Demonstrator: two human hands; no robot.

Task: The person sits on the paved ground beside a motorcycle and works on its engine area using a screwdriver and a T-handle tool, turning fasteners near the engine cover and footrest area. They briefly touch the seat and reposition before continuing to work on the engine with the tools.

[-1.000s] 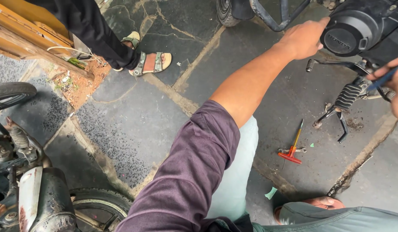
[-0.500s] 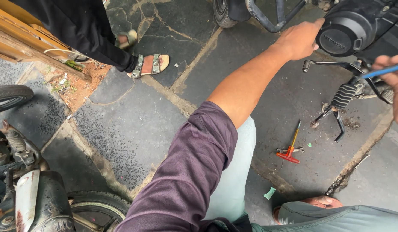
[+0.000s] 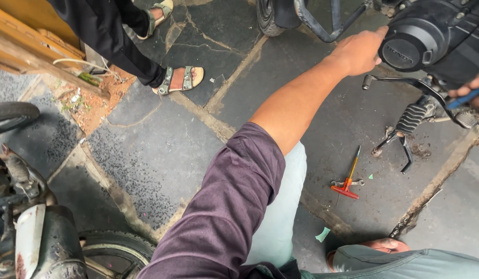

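1. Gripping a blue tool handle point(image 3: 469, 96): right hand point(image 3: 474, 93), closed around it at the frame's right edge, just right of the black engine cover point(image 3: 420, 44).
2. Running slantwise, long axis rising toward the upper right, lower end pointing at the kick lever point(image 3: 410, 85) under the engine cover.
3. Resting against the engine cover's left side: left hand point(image 3: 359, 51), fingers curled, holding nothing visible; nearer the cover than the right.
4. Lying on the stone floor point(image 3: 162, 155) well below the engine cover: red-handled T-wrench point(image 3: 348, 181).
5. Standing far left of the engine cover: another person's sandalled foot point(image 3: 182, 78).
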